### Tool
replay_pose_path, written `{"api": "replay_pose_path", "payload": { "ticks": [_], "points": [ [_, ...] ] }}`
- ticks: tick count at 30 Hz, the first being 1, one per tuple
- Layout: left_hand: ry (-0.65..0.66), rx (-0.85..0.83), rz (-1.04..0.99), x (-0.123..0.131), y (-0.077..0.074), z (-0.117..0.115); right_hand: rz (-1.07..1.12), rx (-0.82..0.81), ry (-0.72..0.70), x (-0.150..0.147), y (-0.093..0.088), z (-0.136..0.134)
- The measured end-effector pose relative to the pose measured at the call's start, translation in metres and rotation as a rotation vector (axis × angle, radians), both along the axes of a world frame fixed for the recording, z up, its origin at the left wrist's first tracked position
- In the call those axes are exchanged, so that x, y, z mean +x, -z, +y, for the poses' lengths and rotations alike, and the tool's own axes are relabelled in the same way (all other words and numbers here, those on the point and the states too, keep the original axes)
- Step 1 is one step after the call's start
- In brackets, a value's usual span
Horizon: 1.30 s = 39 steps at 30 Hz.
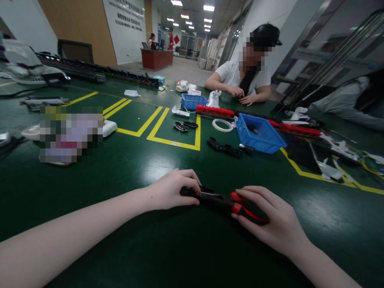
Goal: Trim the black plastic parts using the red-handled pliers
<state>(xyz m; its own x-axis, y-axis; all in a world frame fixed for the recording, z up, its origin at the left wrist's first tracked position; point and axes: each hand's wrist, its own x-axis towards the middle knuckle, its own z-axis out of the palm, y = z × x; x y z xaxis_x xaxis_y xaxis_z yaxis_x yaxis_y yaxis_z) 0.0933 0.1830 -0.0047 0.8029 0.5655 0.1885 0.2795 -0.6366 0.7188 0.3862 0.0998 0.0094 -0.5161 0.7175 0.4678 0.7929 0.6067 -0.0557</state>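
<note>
My right hand (270, 216) is closed round the red and black handles of a pair of pliers (220, 198), whose jaws point left. Their tips meet a small black part (188, 192), which my left hand (174, 190) pinches between thumb and fingers. Most of that part is covered by my fingers, so its exact kind is hidden. Just beyond my hands lie several similar black pieces (223, 147) on the green table (120, 224).
A blue bin (261, 134) with dark parts inside stands beyond my hands, beside a white ring (222, 125). Behind it runs a long red strip (214, 111). A phone (72, 138) lies at left. Across the table sits a person (243, 80) with both hands on a dark item.
</note>
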Motion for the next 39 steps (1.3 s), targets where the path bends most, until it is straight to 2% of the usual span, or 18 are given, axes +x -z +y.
{"api": "replay_pose_path", "payload": {
  "ticks": [27,39],
  "points": [
    [-0.006,-0.003,-0.005,-0.0003,-0.0019,-0.0010,-0.024,-0.039,-0.011,-0.0014,-0.0001,0.0020],
    [-0.033,0.013,-0.007,0.0000,-0.0010,-0.0027,-0.150,0.082,-0.024,-0.0005,-0.0006,0.0038]
  ]
}}
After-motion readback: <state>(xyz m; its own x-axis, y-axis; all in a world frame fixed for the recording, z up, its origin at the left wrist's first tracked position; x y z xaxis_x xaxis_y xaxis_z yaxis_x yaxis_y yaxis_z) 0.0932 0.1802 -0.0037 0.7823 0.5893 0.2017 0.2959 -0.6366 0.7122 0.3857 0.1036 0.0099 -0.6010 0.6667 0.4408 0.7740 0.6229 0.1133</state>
